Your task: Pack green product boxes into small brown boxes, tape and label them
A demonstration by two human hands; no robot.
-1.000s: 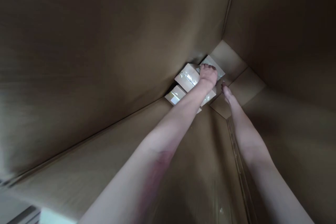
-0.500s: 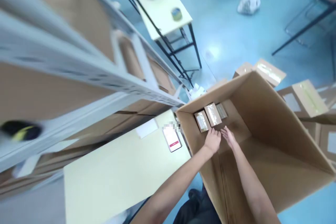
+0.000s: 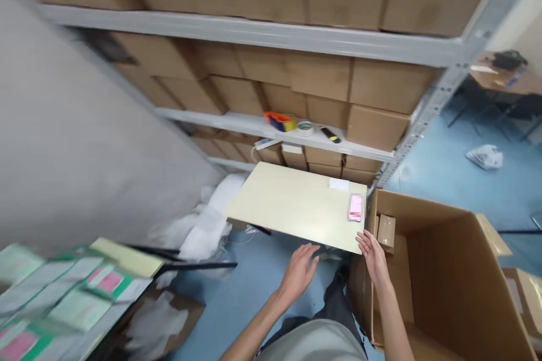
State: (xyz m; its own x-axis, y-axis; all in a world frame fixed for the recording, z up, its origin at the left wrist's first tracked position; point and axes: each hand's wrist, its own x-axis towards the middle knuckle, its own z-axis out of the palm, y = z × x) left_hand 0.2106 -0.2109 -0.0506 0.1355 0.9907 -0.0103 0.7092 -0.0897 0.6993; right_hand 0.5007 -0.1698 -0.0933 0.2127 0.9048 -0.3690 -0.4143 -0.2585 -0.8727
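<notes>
Both my hands are out of the big open cardboard box (image 3: 461, 271) at my right and hold nothing. My left hand (image 3: 300, 271) hovers over the blue floor, fingers spread, just below the near edge of a pale yellow table (image 3: 296, 206). My right hand (image 3: 372, 256) is open too, at the box's near left rim, close to the table corner. Small taped parcels (image 3: 386, 231) lie inside the box against its left wall. A pink-screened phone (image 3: 355, 207) and a white slip (image 3: 339, 184) lie on the table.
Grey metal shelving (image 3: 271, 124) packed with cardboard cartons stands behind the table; a tape dispenser (image 3: 279, 120), a tape roll and a black marker sit on one shelf. White packing wrap (image 3: 212, 214) lies on the floor. Green and pink paper sheets (image 3: 63, 299) are at lower left.
My hands have come up out of the box, away from the parcels at its bottom. My view has swung left from inside the box to the table and shelving.
</notes>
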